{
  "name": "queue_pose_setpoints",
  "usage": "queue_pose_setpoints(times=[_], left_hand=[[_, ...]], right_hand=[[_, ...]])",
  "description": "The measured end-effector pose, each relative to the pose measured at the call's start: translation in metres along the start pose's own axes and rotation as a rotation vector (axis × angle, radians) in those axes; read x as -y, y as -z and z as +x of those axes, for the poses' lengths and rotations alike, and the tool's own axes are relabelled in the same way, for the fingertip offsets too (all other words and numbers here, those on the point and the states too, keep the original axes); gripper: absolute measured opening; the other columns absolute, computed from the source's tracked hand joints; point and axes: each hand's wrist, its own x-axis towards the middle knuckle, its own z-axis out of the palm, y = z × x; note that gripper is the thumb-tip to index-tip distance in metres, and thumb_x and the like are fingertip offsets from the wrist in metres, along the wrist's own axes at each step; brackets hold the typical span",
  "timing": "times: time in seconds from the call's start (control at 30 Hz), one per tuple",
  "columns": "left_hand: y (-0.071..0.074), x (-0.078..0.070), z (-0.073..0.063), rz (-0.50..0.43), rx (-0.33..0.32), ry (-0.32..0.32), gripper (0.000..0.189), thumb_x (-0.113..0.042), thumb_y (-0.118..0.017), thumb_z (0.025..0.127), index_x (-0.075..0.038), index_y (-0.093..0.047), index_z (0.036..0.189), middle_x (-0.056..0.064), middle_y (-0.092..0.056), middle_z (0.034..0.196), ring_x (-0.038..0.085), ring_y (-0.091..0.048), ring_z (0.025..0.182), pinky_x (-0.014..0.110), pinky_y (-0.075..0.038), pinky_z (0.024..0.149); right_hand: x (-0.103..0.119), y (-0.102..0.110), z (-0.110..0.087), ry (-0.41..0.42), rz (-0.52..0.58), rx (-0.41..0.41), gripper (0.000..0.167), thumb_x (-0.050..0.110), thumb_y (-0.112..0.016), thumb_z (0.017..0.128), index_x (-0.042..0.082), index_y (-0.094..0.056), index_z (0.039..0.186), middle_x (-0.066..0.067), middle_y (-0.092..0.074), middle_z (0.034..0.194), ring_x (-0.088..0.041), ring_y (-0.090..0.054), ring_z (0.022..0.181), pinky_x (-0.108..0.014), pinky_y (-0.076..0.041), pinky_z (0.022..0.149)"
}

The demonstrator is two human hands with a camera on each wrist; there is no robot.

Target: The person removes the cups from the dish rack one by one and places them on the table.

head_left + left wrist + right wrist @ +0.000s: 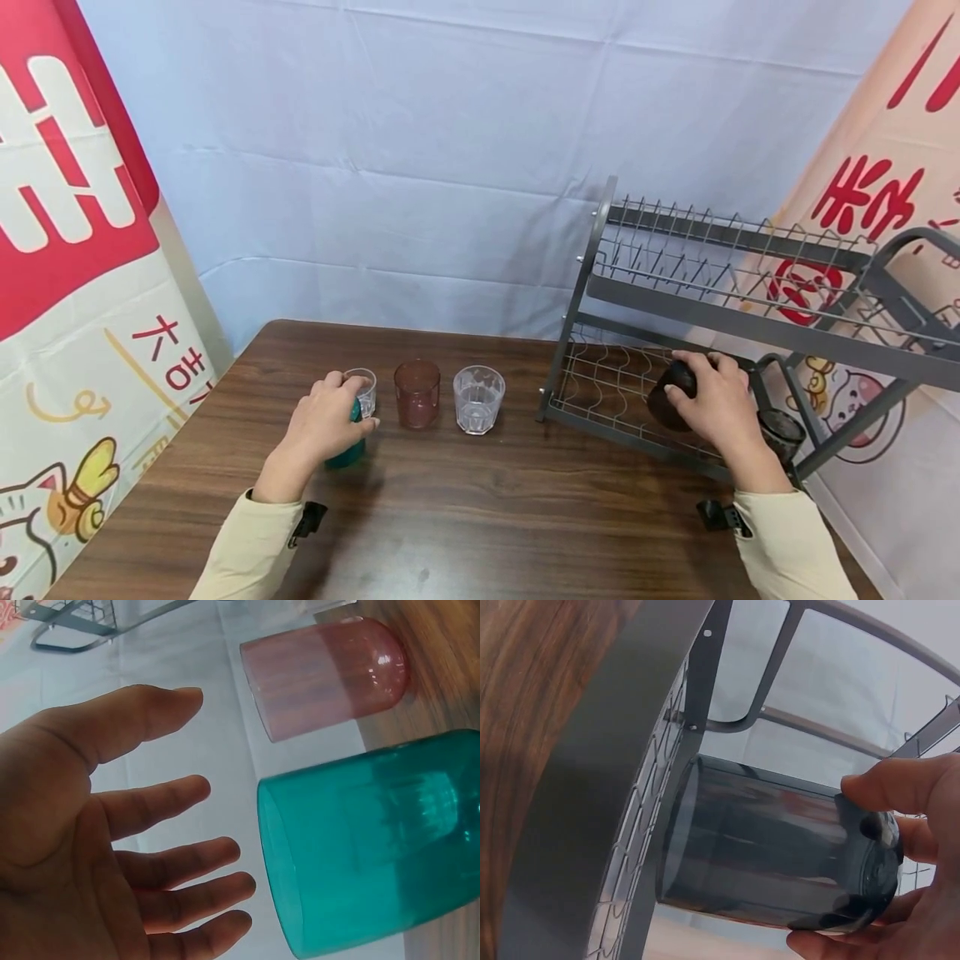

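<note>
My right hand (720,404) grips a dark grey tumbler (772,847) by its base end, thumb on one side and fingers on the other. Its mouth faces down towards the lower wire shelf of the dish rack (637,429); whether the rim touches the wires I cannot tell. Over a teal tumbler (360,847) on the table, my left hand (318,425) hovers with fingers spread, and the left wrist view shows a gap between fingertips and rim. Beside the teal tumbler stand a clear glass (363,392), a reddish-brown tumbler (417,396) and another clear glass (478,404).
A second dark glass (782,435) sits at the right end of the lower shelf. Above it, the rack's upper wire tier (720,275) overhangs my right hand's area. The brown wooden table (465,517) meets a pale cloth backdrop (390,167) behind.
</note>
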Motion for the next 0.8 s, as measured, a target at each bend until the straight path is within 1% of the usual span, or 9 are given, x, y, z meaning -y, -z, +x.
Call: queue_pose_setpoints(times=[0.1, 0.2, 0.3, 0.43, 0.67, 0.8], left_hand=[[-0.001, -0.003, 0.0, 0.006, -0.008, -0.009, 0.054, -0.028, -0.076, 0.077, -0.003, -0.057, 0.122, 0.025, -0.05, 0.114, 0.04, -0.05, 0.094, 0.052, -0.045, 0.07], [-0.003, -0.007, 0.0, 0.005, -0.02, -0.014, 0.055, -0.028, -0.077, 0.076, -0.004, -0.058, 0.121, 0.024, -0.05, 0.114, 0.041, -0.05, 0.095, 0.053, -0.044, 0.071], [-0.006, -0.011, 0.001, -0.007, -0.037, -0.021, 0.053, -0.029, -0.077, 0.075, -0.005, -0.059, 0.119, 0.022, -0.051, 0.113, 0.039, -0.051, 0.094, 0.053, -0.044, 0.072], [-0.008, -0.016, 0.001, -0.013, -0.054, -0.035, 0.051, -0.029, -0.077, 0.075, -0.007, -0.06, 0.117, 0.02, -0.051, 0.111, 0.037, -0.05, 0.094, 0.051, -0.044, 0.07], [-0.009, -0.023, 0.001, -0.044, -0.06, -0.072, 0.05, -0.029, -0.078, 0.075, -0.006, -0.06, 0.117, 0.018, -0.051, 0.111, 0.036, -0.05, 0.097, 0.046, -0.044, 0.071], [-0.01, -0.026, 0.0, -0.048, -0.061, -0.068, 0.051, -0.029, -0.078, 0.074, -0.005, -0.061, 0.116, 0.017, -0.051, 0.108, 0.035, -0.05, 0.095, 0.045, -0.044, 0.072]], right_hand=[[0.004, 0.002, -0.002, 0.021, 0.003, 0.016, 0.051, 0.014, -0.062, 0.085, 0.001, -0.046, 0.132, -0.042, -0.026, 0.128, -0.063, -0.025, 0.111, -0.07, -0.029, 0.074], [0.008, 0.002, -0.004, 0.055, 0.014, 0.014, 0.051, 0.013, -0.063, 0.085, 0.001, -0.047, 0.131, -0.042, -0.028, 0.127, -0.062, -0.027, 0.111, -0.069, -0.031, 0.074], [0.011, 0.002, -0.004, 0.086, 0.024, -0.003, 0.05, 0.012, -0.064, 0.083, 0.001, -0.048, 0.129, -0.042, -0.03, 0.125, -0.06, -0.028, 0.111, -0.068, -0.029, 0.077], [0.015, 0.0, -0.004, 0.103, 0.035, -0.01, 0.049, 0.011, -0.066, 0.082, 0.001, -0.049, 0.127, -0.042, -0.031, 0.125, -0.06, -0.027, 0.112, -0.069, -0.027, 0.079], [0.022, 0.001, -0.008, 0.13, 0.051, 0.01, 0.05, 0.012, -0.067, 0.082, 0.002, -0.05, 0.127, -0.041, -0.032, 0.125, -0.06, -0.03, 0.109, -0.069, -0.03, 0.076], [0.025, 0.0, -0.009, 0.156, 0.061, 0.002, 0.048, 0.012, -0.068, 0.081, 0.003, -0.052, 0.126, -0.039, -0.034, 0.124, -0.059, -0.032, 0.107, -0.067, -0.032, 0.074]])
